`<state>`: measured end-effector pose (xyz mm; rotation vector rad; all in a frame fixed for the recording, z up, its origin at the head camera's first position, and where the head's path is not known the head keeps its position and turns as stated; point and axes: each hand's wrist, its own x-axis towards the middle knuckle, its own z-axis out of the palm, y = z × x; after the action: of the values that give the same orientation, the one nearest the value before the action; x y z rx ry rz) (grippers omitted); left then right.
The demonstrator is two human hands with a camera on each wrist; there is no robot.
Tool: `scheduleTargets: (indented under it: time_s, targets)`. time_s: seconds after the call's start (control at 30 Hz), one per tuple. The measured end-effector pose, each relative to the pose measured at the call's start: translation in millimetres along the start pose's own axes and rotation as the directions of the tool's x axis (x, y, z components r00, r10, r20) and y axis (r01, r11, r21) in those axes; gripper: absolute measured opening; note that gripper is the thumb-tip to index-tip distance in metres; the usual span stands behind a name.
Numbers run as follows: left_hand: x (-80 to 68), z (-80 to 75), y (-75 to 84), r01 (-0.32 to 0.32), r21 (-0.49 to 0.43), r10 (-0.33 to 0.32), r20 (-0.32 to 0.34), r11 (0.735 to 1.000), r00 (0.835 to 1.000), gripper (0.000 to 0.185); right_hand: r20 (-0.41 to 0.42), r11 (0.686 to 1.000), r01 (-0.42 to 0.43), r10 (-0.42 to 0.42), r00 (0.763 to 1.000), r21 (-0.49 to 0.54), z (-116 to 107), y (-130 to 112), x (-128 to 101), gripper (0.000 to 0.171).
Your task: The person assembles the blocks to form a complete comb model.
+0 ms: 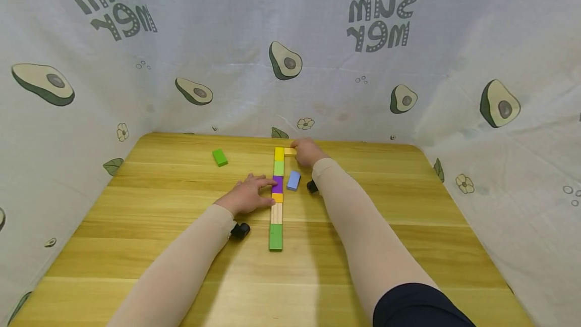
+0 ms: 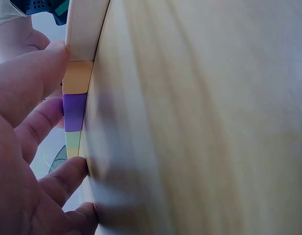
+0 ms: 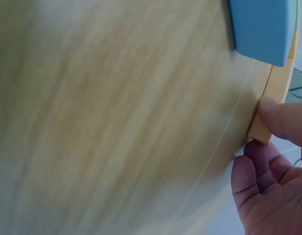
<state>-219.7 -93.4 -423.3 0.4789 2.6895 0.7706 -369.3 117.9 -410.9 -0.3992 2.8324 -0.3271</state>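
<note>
A: Where is the block row lying?

B: The row of coloured blocks [image 1: 277,198] is running straight down the middle of the tabletop [image 1: 136,226]. The left hand [image 1: 247,195] is resting flat beside it, straight fingers touching the purple block [image 1: 277,184].

A: And the right hand?

B: The right hand [image 1: 307,151] is pinching a yellow block [image 1: 290,152] just beside the row's far end. A blue block [image 1: 293,180] is lying loose near the row; a green block [image 1: 220,157] is sitting well apart.
</note>
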Motion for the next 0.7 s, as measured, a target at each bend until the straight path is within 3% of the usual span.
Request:
scheduleTargets:
  time_s: [0.43,0.7]
  targets:
    - [-1.8,-2.4,4.2,-0.004,-0.014,0.004,0.013,1.000,1.000,0.058,0.024,0.999,0.012,-0.013,1.000,0.051,-8.4,6.9,-7.3,0.051]
    - [-3.3,-1.0,3.9,-0.004,-0.025,0.004,0.023,1.000,1.000,0.057,0.044,0.997,0.058,-0.060,0.997,0.042,-34.9,21.3,-46.3,0.052]
